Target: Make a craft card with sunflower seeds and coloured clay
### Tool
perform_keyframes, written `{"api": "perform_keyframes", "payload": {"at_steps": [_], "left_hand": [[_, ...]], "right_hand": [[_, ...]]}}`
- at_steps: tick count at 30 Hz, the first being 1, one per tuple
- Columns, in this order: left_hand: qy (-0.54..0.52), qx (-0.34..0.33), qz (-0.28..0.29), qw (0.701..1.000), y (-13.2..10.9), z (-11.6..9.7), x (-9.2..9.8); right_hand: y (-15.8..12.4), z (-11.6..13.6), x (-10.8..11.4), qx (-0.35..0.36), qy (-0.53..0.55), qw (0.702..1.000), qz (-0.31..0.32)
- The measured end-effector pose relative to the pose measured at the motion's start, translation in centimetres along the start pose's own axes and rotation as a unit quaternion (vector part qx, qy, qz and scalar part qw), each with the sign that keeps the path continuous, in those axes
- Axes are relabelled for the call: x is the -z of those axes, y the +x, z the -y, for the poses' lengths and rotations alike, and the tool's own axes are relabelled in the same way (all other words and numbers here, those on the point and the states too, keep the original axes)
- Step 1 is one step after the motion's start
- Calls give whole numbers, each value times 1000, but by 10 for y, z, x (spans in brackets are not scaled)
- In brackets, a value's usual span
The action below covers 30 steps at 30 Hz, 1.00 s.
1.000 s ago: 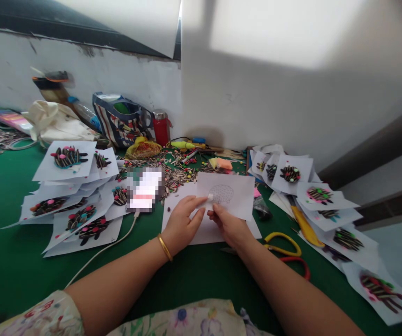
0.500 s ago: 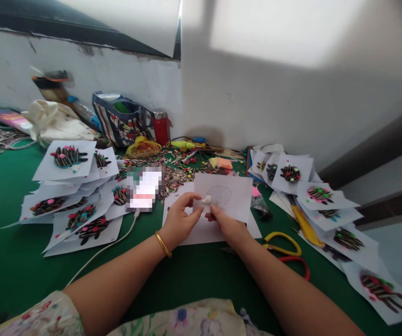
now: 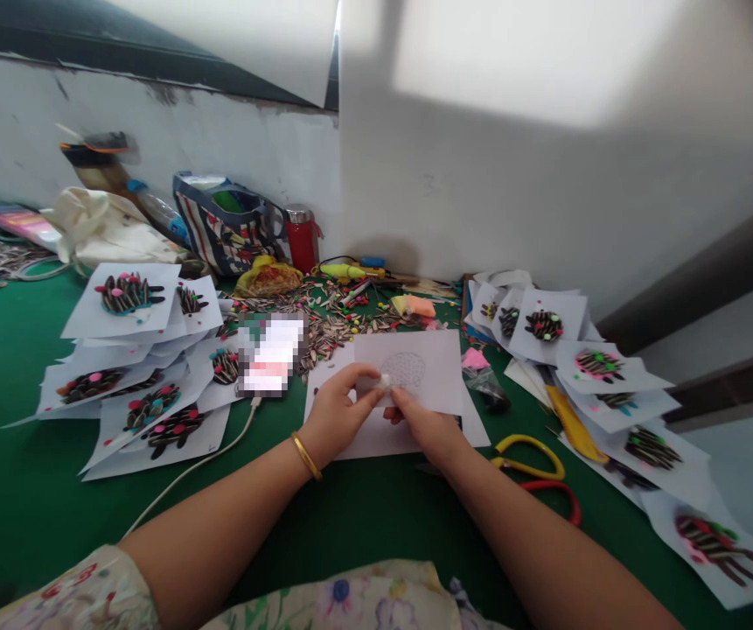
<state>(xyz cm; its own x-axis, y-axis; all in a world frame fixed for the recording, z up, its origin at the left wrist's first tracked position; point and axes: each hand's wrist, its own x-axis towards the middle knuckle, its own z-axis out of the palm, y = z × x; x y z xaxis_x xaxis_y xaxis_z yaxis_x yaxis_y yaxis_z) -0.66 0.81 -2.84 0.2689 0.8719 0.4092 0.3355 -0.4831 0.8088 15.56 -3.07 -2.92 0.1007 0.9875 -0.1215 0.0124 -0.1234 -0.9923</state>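
Note:
Over the middle of the table, my left hand (image 3: 343,407) is closed in a pinch on a small soft white lump (image 3: 385,381), whose material I cannot make out. Beside it my right hand (image 3: 425,424) grips the lower edge of a white paper sheet (image 3: 445,350), thumb on top, with its fingertips close to the lump. A pencil-like rounded outline filled with small marks (image 3: 407,367) is drawn on that sheet. Beneath both hands lies another white sheet (image 3: 477,427), mostly covered.
Sheets with seed-decorated figures lie at left (image 3: 179,433) and right (image 3: 644,451). Scissors (image 3: 537,455) and a yellow cutter (image 3: 576,424) are near my right forearm. A phone (image 3: 275,354) with a cable, scattered seeds (image 3: 330,319), a striped bag (image 3: 219,223) and a red flask (image 3: 302,241) stand beyond.
The drawn sheet has shifted slightly left and down. The white lump looks more compact between my fingertips, and the pink piece at the right is more exposed.

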Motion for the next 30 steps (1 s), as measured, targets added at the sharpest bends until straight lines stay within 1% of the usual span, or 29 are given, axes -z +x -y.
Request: {"api": "perform_keyframes", "payload": {"at_steps": [5, 9, 16, 20, 25, 27, 30], "left_hand": [[6, 3, 4, 1000, 0, 1, 0], [-12, 4, 1, 1000, 2, -1, 1], [-31, -2, -8, 999, 2, 2, 0], [-45, 7, -4, 999, 3, 5, 0], [-66, 3, 0, 998, 3, 7, 1], [-58, 3, -3, 998, 3, 7, 0], [-40, 11, -9, 999, 2, 5, -1]], "right_hand": [[0, 1, -1, 33, 1, 999, 10], [2, -4, 1, 21, -5, 1000, 2], [-2, 7, 2, 28, -37, 999, 20], [0, 3, 2, 21, -39, 999, 12], [5, -5, 3, 1, 0, 1000, -7], [5, -6, 3, -2, 16, 1000, -7], [3, -3, 2, 10, 6, 1000, 6]]}}
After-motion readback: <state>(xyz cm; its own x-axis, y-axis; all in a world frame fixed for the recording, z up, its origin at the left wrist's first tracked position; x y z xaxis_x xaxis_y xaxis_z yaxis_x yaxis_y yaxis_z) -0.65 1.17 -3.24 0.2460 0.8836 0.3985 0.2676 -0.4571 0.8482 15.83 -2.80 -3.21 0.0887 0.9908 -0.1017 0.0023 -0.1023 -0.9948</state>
